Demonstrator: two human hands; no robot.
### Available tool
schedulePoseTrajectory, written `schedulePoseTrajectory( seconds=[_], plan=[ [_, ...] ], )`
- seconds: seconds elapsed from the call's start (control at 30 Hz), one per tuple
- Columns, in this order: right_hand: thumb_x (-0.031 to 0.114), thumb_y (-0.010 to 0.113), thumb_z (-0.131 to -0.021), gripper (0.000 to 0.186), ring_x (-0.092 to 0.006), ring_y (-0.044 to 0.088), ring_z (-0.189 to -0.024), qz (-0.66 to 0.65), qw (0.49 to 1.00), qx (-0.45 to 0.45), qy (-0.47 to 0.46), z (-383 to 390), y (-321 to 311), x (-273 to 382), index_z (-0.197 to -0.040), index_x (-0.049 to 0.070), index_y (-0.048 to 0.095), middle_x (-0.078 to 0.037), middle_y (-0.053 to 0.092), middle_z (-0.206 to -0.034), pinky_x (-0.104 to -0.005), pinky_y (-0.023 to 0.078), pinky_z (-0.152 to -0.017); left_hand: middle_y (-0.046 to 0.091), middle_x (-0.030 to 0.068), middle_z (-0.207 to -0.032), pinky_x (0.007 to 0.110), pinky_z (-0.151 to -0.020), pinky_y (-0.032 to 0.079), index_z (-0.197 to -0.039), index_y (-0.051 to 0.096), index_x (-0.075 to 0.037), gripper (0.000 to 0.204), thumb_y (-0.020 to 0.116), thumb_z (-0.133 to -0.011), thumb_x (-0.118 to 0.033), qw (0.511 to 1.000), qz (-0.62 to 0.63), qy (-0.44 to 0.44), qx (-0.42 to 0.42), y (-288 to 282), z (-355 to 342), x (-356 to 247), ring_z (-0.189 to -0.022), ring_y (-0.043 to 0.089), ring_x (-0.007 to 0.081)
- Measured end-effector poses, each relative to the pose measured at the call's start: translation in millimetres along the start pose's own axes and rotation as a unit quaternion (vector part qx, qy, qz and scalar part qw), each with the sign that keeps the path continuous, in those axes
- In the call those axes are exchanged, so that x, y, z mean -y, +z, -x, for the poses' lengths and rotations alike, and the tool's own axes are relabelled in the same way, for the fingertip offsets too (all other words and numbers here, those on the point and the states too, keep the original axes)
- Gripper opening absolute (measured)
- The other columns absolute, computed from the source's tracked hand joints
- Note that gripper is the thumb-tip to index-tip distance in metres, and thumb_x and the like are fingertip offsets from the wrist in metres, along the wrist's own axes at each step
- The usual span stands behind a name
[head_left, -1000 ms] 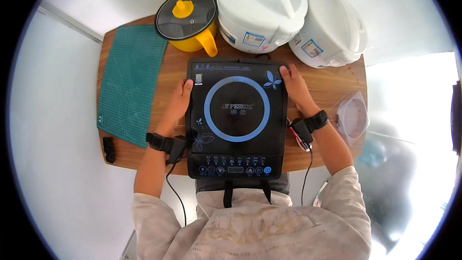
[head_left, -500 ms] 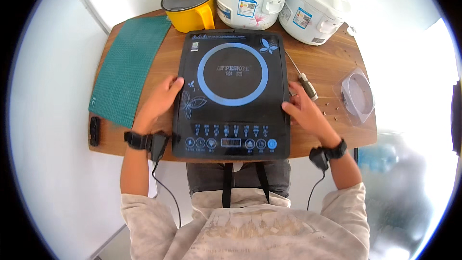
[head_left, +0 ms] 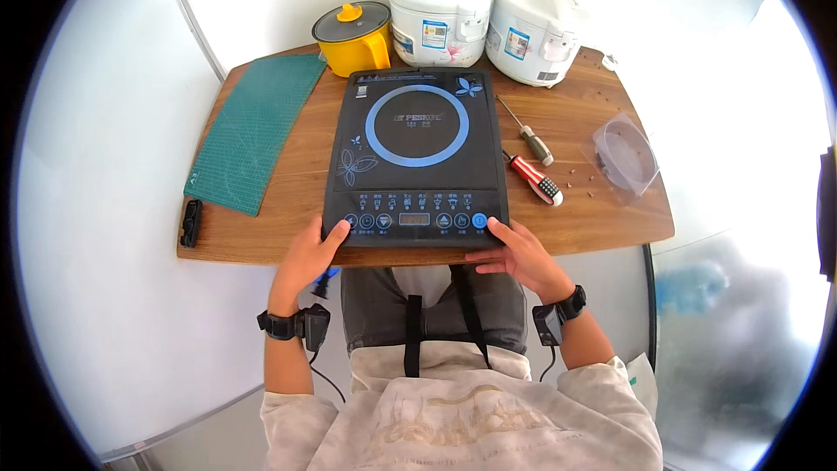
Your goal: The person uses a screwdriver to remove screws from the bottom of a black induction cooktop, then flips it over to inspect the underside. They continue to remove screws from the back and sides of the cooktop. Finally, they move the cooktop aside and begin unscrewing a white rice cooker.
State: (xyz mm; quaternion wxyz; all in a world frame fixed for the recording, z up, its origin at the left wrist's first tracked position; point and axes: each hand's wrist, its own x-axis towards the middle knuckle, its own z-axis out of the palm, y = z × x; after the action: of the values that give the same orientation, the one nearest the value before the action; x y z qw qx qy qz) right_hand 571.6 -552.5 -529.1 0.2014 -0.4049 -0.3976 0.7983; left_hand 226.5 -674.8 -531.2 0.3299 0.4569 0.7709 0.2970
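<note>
A black induction cooker [head_left: 418,176] with a blue ring and a row of buttons lies face up on the wooden table. Its near edge is close to the table's front edge. My left hand [head_left: 307,257] grips the near left corner, thumb on top and the other fingers mostly hidden. At the near right corner my right hand [head_left: 527,260] has its thumb on the top face beside the blue button, with fingers below the edge. Right of the cooker lie a screwdriver with a red, white and dark handle [head_left: 535,180] and a grey-handled screwdriver [head_left: 536,145].
A yellow pot with a lid [head_left: 356,51] and two white rice cookers [head_left: 438,22] [head_left: 536,39] stand along the back. A green cutting mat [head_left: 253,131] covers the left side, with a small black object [head_left: 191,222] near it. At right are a clear plastic container [head_left: 626,157] and several small screws [head_left: 571,176].
My hands have moved from the cooker's sides to its near corners. The cooker sits nearer the back items, and the red-handled screwdriver now shows beside it. The view has shifted.
</note>
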Motion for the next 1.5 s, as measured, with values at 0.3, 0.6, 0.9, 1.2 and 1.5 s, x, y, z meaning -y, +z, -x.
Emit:
schedulePoseTrajectory(
  seconds=[0.3, 0.6, 0.9, 1.2, 1.5],
  plan=[
    [0.039, 0.066, -0.102, 0.064, -0.0203, 0.061, -0.12, 0.016, 0.996, -0.017, -0.081, 40, -7, -14, -0.15, 0.008, 0.037, -0.011, 0.056, -0.137, -0.0387, 0.058, -0.095, 0.068, 0.0115, -0.097, 0.031, -0.069, 0.055, -0.123, 0.059, 0.002, 0.056, 0.061, -0.102, -0.051, 0.983, 0.173, -0.002, -0.065, 45, 42, 3, -0.08, 0.065, 0.0162],
    [0.027, 0.068, -0.098, 0.06, -0.0165, 0.057, -0.117, -0.003, 0.974, -0.062, -0.216, 103, 25, -6, -0.143, 0.0, 0.039, -0.009, 0.056, -0.133, -0.0348, 0.049, -0.099, 0.068, 0.0104, -0.115, 0.036, -0.084, 0.059, -0.135, 0.056, -0.001, 0.052, 0.059, -0.105, -0.043, 0.955, 0.292, -0.04, 0.019, 49, 106, 7, -0.096, 0.069, 0.0212],
    [0.014, 0.07, -0.092, 0.056, -0.0163, 0.057, -0.112, 0.088, 0.912, -0.112, -0.385, 149, 79, -5, -0.139, -0.002, 0.043, -0.011, 0.057, -0.125, -0.0307, 0.048, -0.096, 0.068, 0.0179, -0.129, 0.042, -0.098, 0.056, -0.14, 0.055, -0.001, 0.051, 0.046, -0.109, -0.041, 0.774, 0.615, -0.057, 0.137, 130, 168, 27, -0.118, 0.067, 0.0307],
    [0.013, 0.074, -0.079, 0.064, -0.038, 0.061, -0.104, 0.393, 0.662, -0.223, -0.598, 140, 178, -4, -0.137, 0.002, 0.048, -0.02, 0.054, -0.116, -0.0446, 0.053, -0.086, 0.068, 0.0194, -0.127, 0.043, -0.099, 0.053, -0.127, 0.06, -0.006, 0.059, 0.033, -0.107, -0.055, 0.699, 0.645, -0.042, 0.306, 136, 180, 42, -0.113, 0.068, 0.0324],
    [0.026, 0.09, -0.059, 0.087, -0.0376, 0.065, -0.09, 0.446, 0.646, -0.068, -0.615, 146, 261, -31, -0.137, 0.013, 0.055, -0.018, 0.052, -0.116, -0.0436, 0.058, -0.068, 0.063, 0.0149, -0.136, 0.037, -0.092, 0.059, -0.148, 0.046, -0.006, 0.069, 0.04, -0.106, -0.059, 0.927, 0.342, 0.144, -0.052, 51, 210, 57, -0.113, 0.068, 0.0266]
  ],
)
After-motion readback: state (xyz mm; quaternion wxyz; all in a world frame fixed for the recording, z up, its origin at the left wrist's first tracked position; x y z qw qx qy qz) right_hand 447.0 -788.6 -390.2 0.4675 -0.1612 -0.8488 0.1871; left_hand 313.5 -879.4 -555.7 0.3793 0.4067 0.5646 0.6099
